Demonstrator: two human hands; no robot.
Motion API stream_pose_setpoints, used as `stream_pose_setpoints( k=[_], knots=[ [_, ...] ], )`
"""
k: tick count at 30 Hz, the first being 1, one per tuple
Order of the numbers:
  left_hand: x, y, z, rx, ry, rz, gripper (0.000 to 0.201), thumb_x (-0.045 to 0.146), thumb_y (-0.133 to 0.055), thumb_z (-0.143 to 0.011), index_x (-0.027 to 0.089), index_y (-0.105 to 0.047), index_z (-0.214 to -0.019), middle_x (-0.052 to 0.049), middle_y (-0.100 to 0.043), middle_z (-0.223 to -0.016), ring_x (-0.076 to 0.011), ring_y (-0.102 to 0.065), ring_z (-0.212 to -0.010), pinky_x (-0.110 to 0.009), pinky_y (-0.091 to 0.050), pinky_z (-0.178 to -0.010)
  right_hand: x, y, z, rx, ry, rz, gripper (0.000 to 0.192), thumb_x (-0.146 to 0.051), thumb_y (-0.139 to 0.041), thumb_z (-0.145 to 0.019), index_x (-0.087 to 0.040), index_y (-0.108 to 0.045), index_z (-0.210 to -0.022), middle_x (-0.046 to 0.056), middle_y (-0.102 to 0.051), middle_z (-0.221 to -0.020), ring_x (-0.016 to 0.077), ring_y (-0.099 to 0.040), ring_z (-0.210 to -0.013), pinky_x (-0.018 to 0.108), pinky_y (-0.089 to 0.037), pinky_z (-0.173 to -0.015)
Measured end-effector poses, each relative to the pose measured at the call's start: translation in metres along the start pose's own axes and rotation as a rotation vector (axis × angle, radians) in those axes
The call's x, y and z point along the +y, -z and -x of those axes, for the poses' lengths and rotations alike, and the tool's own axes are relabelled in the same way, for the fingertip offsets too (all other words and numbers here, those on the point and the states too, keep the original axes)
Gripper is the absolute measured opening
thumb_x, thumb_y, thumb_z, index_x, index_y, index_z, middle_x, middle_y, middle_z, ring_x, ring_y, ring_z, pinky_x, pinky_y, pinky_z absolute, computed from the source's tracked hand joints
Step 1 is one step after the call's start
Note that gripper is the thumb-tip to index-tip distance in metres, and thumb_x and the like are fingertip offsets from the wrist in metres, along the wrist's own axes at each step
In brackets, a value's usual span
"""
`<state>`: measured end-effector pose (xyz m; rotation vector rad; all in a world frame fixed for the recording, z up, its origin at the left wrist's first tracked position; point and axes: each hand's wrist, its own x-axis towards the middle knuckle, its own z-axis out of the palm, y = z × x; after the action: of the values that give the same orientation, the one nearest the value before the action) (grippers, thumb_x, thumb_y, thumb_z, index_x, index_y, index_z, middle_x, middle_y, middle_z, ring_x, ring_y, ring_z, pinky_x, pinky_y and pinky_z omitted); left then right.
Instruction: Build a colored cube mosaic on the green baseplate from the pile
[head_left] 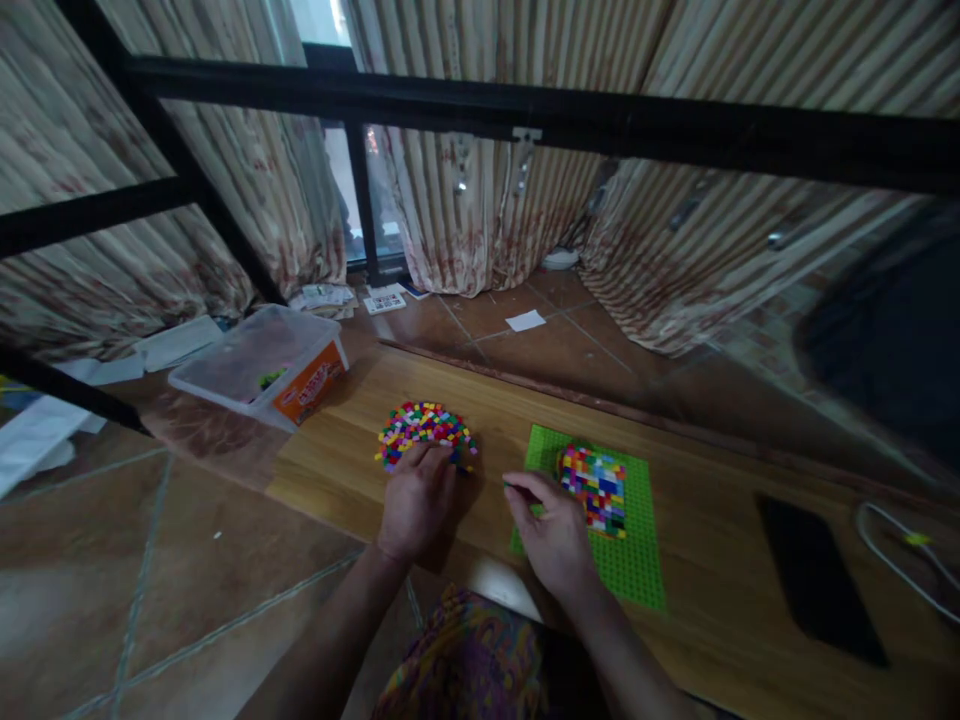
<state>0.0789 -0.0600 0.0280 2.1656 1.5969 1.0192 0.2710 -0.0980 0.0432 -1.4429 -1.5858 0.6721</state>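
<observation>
Head view: studded baseplate (634,570), heaped blocky bricks (421,425)

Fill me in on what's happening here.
Someone's left hand is at the near side of a loose pile of small colourful bricks. The right hand, fingers pinched, is over the left part of a green baseplate, which bears a multicoloured brick patch. Whether either holds a brick is unclear.

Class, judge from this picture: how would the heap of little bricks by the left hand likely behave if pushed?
The heap would probably scatter rather than move as one, since its pieces look loose. Being so small, each is likely light. Their blocky shapes suggest sliding over the wooden table more than rolling.
</observation>
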Motion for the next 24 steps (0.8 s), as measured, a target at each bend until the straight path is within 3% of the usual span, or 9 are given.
stream_pose_setpoints(
  k=[6,10,16,24],
  knots=[
    [0.026,-0.017,-0.008,0.001,-0.013,0.046,0.018,0.024,-0.050,-0.090,0.022,-0.064,-0.101,-0.007,-0.067,-0.100,-0.0203,-0.063,-0.095,-0.036,-0.054,-0.086,0.021,0.078,0.014,0.254,-0.087,0.081,0.021,-0.032,-0.056,-0.089,-0.024,-0.073,-0.096,0.005,-0.072,-0.101,0.0191,-0.067,-0.094,0.032,-0.051,-0.084],
    [0.068,-0.035,-0.006,-0.154,-0.107,0.122,0.021,0.023,-0.046,-0.091,0.023,-0.063,-0.104,-0.007,-0.068,-0.101,-0.0198,-0.064,-0.097,-0.034,-0.053,-0.085,0.047,0.109,0.003,0.317,-0.094,0.187,0.022,-0.035,-0.058,-0.087,-0.023,-0.075,-0.091,0.006,-0.068,-0.096,0.0200,-0.065,-0.090,0.033,-0.051,-0.082],
    [0.123,-0.070,-0.014,-0.482,0.003,0.241,0.040,0.029,-0.048,-0.088,0.023,-0.055,-0.127,-0.001,-0.066,-0.067,-0.0176,-0.061,-0.057,-0.030,-0.049,-0.059,0.064,0.116,-0.017,0.197,0.006,0.374,0.022,-0.032,-0.055,-0.089,-0.026,-0.076,-0.087,0.005,-0.063,-0.104,0.0216,-0.060,-0.099,0.037,-0.048,-0.090],
    [0.153,-0.089,-0.031,-0.704,0.202,0.439,0.058,0.023,-0.049,-0.081,0.012,-0.044,-0.138,-0.001,-0.062,-0.069,-0.0175,-0.057,-0.064,-0.031,-0.046,-0.069,0.079,0.113,-0.022,0.140,0.043,0.414,0.021,-0.024,-0.055,-0.088,-0.026,-0.076,-0.088,0.006,-0.061,-0.110,0.0230,-0.059,-0.104,0.039,-0.049,-0.092]
  ],
)
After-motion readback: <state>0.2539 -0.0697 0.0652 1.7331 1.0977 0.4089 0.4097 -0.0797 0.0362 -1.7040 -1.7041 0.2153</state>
